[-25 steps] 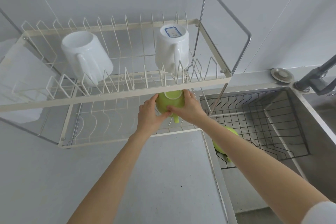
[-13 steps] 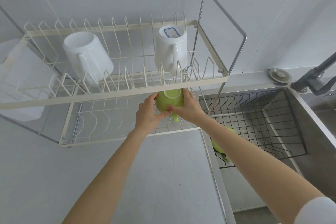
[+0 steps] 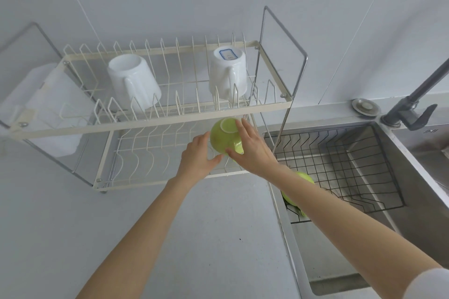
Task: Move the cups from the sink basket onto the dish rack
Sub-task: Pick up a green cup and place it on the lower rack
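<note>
A green cup (image 3: 222, 136), bottom up and tilted, is held over the right end of the lower tier of the cream wire dish rack (image 3: 155, 124). My right hand (image 3: 252, 150) grips its right side and handle; my left hand (image 3: 198, 160) touches its left underside with fingers spread. A second green cup (image 3: 295, 188) lies in the black wire sink basket (image 3: 352, 170), partly hidden by my right forearm. Two white mugs (image 3: 132, 84) (image 3: 228, 75) stand upside down on the rack's upper tier.
The steel sink (image 3: 413, 213) sits to the right with a dark faucet (image 3: 413, 107) at its back corner. A white plastic container (image 3: 48, 109) hangs at the rack's left end. The grey counter (image 3: 170, 238) lies in front of the rack.
The green cup has been tilted so its base now faces up and toward me, and it has shifted slightly lower out from under the upper tier. Both hands stay on it.
</note>
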A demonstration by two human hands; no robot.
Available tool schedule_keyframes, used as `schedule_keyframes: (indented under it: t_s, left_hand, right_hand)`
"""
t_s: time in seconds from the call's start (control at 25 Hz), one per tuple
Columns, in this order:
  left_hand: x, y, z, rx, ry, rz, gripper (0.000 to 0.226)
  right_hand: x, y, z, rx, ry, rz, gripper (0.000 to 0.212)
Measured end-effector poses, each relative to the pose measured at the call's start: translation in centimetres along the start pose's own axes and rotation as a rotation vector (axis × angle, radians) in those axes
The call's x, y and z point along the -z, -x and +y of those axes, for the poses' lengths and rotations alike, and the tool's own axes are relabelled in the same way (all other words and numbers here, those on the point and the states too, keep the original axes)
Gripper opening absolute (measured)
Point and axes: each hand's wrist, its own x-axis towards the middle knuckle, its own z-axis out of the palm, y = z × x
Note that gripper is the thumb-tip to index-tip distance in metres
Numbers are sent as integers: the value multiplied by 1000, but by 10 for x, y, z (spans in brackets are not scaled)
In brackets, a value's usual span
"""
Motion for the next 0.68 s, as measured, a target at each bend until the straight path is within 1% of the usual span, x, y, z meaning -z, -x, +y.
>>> schedule_keyframes:
  t_s: [0.12,0.24,0.4,0.68]
  left_hand:
    - [5,26,3,-75,-184,10,63]
    - [6,52,5,-96,-294,30,55]
    - [2,82,16,-91,-365,32,53]
    - [-22,100,55,-114,-398,-21,52]
  right_hand:
    - [2,26,0,41,34,-20,75]
    - [3,52,8,59,71,-29,72]
    - [6,84,21,82,102,-23,70]
    - [25,120,67,-4,84,-49,66]
